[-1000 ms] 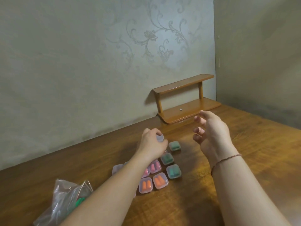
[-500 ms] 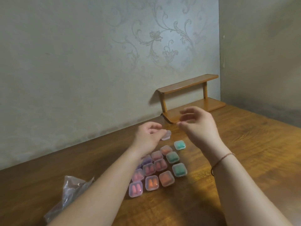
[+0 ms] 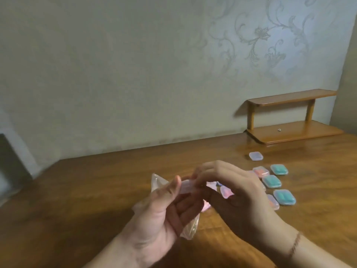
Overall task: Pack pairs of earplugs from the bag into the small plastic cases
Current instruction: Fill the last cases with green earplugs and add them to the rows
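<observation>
Case point(image 3: 186, 185) between left hand point(image 3: 164, 207) and right hand point(image 3: 228, 190)

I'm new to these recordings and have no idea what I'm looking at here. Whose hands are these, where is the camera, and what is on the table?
There is no machine: a person works bare-handed, filmed by a wide-angle camera on their head looking down. The left hand and right hand together hold a small clear case; blur hides whether it is open. Beneath the hands lies a clear plastic bag. On the wooden table to the right sit filled cases, some green, some orange, and a separate case farther back that looks empty. A small wooden shelf stands by the wall.
</observation>
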`<state>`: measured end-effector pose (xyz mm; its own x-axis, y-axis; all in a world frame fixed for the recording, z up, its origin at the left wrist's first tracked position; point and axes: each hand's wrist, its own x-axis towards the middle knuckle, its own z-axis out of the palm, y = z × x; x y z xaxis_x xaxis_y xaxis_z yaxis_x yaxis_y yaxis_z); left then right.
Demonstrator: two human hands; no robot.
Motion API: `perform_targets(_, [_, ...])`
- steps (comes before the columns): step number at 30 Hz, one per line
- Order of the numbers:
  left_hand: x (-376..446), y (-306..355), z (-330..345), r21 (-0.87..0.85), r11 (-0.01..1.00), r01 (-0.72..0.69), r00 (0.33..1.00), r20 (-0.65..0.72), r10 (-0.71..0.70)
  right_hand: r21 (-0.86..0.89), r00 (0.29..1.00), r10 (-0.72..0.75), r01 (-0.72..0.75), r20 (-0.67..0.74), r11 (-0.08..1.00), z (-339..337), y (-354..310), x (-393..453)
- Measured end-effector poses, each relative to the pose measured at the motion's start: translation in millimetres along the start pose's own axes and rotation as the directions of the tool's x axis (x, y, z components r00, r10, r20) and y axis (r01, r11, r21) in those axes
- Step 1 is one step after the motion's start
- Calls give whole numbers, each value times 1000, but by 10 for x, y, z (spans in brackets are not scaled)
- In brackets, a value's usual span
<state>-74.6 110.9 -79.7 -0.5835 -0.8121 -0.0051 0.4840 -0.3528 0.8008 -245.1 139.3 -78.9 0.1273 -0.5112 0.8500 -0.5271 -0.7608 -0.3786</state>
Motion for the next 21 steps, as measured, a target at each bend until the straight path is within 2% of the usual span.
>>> perform_targets(3, [-206,53,-200,91,993,-75,997,-29,78,44,997,14,-17,72,999,135,-91,-64])
perform_targets(6, [-252,98,-360,280,948,-148,985,-45,167,-17,986,23,-20,163,1000,190,-99,-72])
perform_targets(10, [-263,109,-374,453,870,-196,971,-32,236,-126,975,-37,66,221,990,189,-89,-64])
perform_targets(13, [-285,65,-361,507,842,-184,969,-51,242,-232,938,-55,141,343,962,216,-97,-89])
perform_targets(15, [-301,40,-363,548,807,-218,958,-37,284,-283,948,-105,193,300,939,291,-88,-109])
perform_targets(17, [-297,14,-371,462,858,-226,966,-9,260,-240,977,-113,154,179,958,347,-119,-126])
perform_targets(19, [-302,-9,-362,255,957,-140,990,15,141,-103,997,-29,36,65,994,367,-149,-143])
perform_targets(21, [-301,-40,-355,103,993,-59,995,86,51,12,998,35,-36,45,999,391,-173,-149])
